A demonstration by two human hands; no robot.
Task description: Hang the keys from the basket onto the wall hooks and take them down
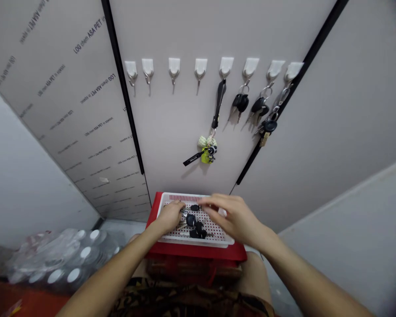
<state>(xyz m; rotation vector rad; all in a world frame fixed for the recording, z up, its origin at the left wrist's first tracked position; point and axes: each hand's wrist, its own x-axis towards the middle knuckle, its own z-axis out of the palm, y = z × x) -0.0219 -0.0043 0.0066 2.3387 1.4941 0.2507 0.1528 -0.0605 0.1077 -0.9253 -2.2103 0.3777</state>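
A white perforated plastic basket (198, 242) holds several keys with black heads. My left hand (170, 216) is inside its left part, fingers bent together at the metal ring of a bunch of keys (190, 220); its fingertips are partly hidden. Above the basket's right side is my right hand (232, 215), thumb and fingers apart, nothing visible between them. Its index fingertip is close to a black-headed key (195, 208) near the back of the basket. More black keys (198, 230) lie toward the front.
White hooks (174, 66) line the panel in a row. From the right-hand ones hang a black strap (219, 103) with a yellow-green charm (207, 149) and several key bunches (240, 102). The basket rests on a red surface (198, 251). Wrapped bottles (82, 255) stand at lower left.
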